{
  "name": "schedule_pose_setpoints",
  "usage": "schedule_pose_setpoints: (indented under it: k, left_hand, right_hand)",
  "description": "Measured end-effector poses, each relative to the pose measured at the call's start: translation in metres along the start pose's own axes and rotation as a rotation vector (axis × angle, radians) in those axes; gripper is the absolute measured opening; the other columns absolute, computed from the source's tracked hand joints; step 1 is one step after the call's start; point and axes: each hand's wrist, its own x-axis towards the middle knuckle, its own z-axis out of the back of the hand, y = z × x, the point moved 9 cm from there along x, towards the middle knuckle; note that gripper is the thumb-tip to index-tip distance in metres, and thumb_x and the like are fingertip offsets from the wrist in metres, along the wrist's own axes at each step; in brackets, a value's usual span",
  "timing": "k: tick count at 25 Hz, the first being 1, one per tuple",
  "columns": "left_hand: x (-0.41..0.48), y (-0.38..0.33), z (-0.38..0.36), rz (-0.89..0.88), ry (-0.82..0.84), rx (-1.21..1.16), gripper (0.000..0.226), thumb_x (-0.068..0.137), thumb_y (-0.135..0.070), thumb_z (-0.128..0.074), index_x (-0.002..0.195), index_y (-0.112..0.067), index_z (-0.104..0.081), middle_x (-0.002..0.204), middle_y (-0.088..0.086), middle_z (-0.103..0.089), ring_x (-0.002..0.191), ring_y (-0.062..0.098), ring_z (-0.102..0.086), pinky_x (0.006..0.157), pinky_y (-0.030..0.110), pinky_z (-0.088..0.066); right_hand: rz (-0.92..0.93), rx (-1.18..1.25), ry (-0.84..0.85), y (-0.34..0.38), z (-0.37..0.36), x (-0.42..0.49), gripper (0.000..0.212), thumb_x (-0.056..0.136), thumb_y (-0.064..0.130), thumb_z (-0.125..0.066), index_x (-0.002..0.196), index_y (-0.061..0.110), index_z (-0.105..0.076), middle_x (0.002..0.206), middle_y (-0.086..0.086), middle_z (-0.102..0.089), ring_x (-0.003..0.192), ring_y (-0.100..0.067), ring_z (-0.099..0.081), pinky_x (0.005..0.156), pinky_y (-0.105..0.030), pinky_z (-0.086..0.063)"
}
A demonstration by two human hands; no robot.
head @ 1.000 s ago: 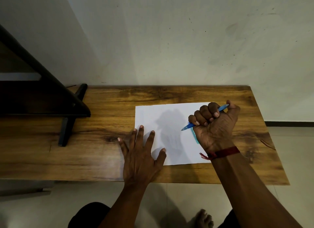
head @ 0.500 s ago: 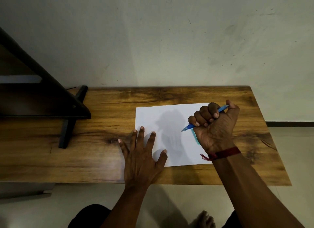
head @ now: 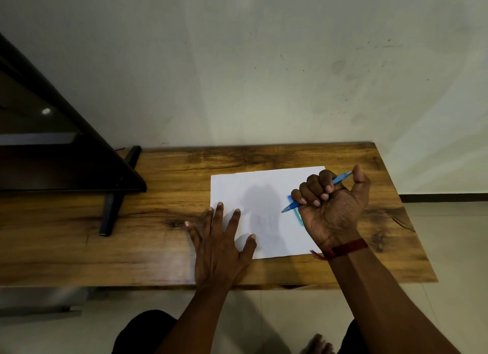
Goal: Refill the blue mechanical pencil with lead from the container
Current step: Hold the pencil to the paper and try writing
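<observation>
Head view: a wooden desk (head: 163,250) stood against a pale, scuffed wall (head: 264,63), and a white sheet of paper (head: 253,190) lay flat on it, right of the middle. On the paper, just beside and partly under the right hand (head: 333,208), lay a flat teal-blue thing (head: 298,213), most of it hidden by the hand; it could be the lead container, but too little of it showed to tell, and nothing of its contents could be seen.

The right hand was clenched into a fist around the blue mechanical pencil (head: 340,180), palm turned toward the camera. Its four fingers (head: 314,192) curled tightly over the barrel, and the thumb was raised with its tip pressing on the pencil's rear end at the upper right. The pencil ran slantwise through the fist, its pointed tip sticking out at the lower left, above the paper; whether the tip touched the sheet could not be told. A dark red thread band (head: 343,249) circled the right wrist.

The left hand (head: 220,250) lay released, palm down, fingers spread wide and holding nothing. It rested across the paper's lower left corner, with the thumb and the longer fingers on the sheet and the outer fingers on bare wood.

At the left, a dark slanted stand (head: 79,153) with black legs stood on the desk, well apart from both hands. Below the desk edge the tiled floor (head: 449,248) showed.
</observation>
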Motion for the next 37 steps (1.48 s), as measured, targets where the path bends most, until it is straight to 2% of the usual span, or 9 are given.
schedule_pose_setpoints:
  k: [6,11,14,18,23,27,30,33,37]
  left_hand:
    - [0.001,0.002,-0.003,-0.003,-0.019,0.02,0.07,0.083,-0.07,-0.032,0.14,-0.032,-0.042,0.154,0.009,-0.035,0.142,0.031,-0.026,0.115,0.063,0.002]
    - [0.001,0.003,-0.001,0.018,0.017,0.005,0.069,0.083,-0.069,-0.036,0.14,-0.033,-0.043,0.154,0.008,-0.035,0.142,0.031,-0.027,0.114,0.064,0.0]
    - [0.001,0.001,-0.001,0.018,0.045,0.016,0.068,0.083,-0.069,-0.035,0.14,-0.033,-0.043,0.154,0.008,-0.035,0.142,0.031,-0.029,0.113,0.067,-0.007]
    - [0.0,0.001,-0.002,0.02,0.038,0.026,0.069,0.084,-0.071,-0.032,0.141,-0.033,-0.042,0.155,0.008,-0.034,0.142,0.031,-0.028,0.113,0.067,-0.008]
    - [0.001,0.002,-0.001,0.023,0.016,0.052,0.071,0.084,-0.071,-0.028,0.142,-0.033,-0.04,0.155,0.008,-0.033,0.143,0.031,-0.026,0.115,0.063,0.003]
    - [0.001,0.0,0.001,0.01,0.005,0.046,0.071,0.084,-0.07,-0.029,0.142,-0.031,-0.04,0.155,0.009,-0.033,0.143,0.031,-0.025,0.114,0.061,0.008]
    - [0.001,0.0,0.001,0.007,0.003,0.038,0.071,0.084,-0.07,-0.028,0.142,-0.031,-0.04,0.155,0.01,-0.032,0.143,0.032,-0.025,0.115,0.062,0.006]
    - [0.001,0.0,0.002,0.008,0.001,0.035,0.071,0.084,-0.07,-0.029,0.142,-0.03,-0.041,0.154,0.01,-0.034,0.143,0.033,-0.026,0.114,0.064,0.001]
    - [0.001,0.001,0.001,0.005,-0.004,0.039,0.072,0.083,-0.071,-0.027,0.141,-0.03,-0.041,0.154,0.01,-0.035,0.142,0.033,-0.027,0.114,0.063,0.003]
  right_hand:
    - [0.023,-0.013,-0.019,-0.001,0.004,0.008,0.052,0.089,0.05,-0.027,0.051,0.015,-0.033,0.044,0.003,-0.026,0.041,-0.012,-0.019,0.049,-0.027,-0.023]
    - [-0.017,-0.011,-0.016,-0.002,0.002,-0.001,0.062,0.084,0.068,-0.038,0.054,0.014,-0.03,0.049,0.0,-0.017,0.042,-0.013,-0.017,0.05,-0.03,-0.021]
    - [-0.011,-0.038,-0.058,-0.004,0.002,0.0,0.058,0.087,0.059,-0.039,0.052,0.014,-0.029,0.047,0.0,-0.018,0.041,-0.013,-0.015,0.049,-0.029,-0.02]
    - [0.03,-0.017,-0.063,-0.006,0.004,0.001,0.053,0.09,0.05,-0.028,0.05,0.015,-0.033,0.044,0.002,-0.024,0.04,-0.012,-0.018,0.046,-0.027,-0.024]
    - [0.0,-0.021,-0.038,-0.008,0.003,0.006,0.058,0.086,0.06,-0.034,0.051,0.014,-0.032,0.045,0.002,-0.021,0.04,-0.013,-0.017,0.049,-0.029,-0.022]
    - [-0.002,-0.008,-0.069,-0.006,0.004,0.012,0.052,0.086,0.052,-0.033,0.049,0.016,-0.031,0.044,0.002,-0.021,0.04,-0.013,-0.016,0.049,-0.027,-0.02]
    - [-0.004,0.03,-0.063,-0.009,0.005,0.012,0.052,0.089,0.052,-0.026,0.052,0.016,-0.032,0.045,0.003,-0.023,0.041,-0.012,-0.017,0.049,-0.026,-0.022]
    - [-0.024,0.023,-0.048,-0.011,0.001,0.012,0.059,0.086,0.062,-0.032,0.051,0.015,-0.031,0.045,0.002,-0.019,0.041,-0.013,-0.015,0.051,-0.027,-0.019]
    - [-0.01,-0.017,-0.078,-0.01,0.003,0.012,0.054,0.09,0.05,-0.029,0.048,0.016,-0.032,0.043,0.003,-0.022,0.04,-0.012,-0.015,0.049,-0.026,-0.02]
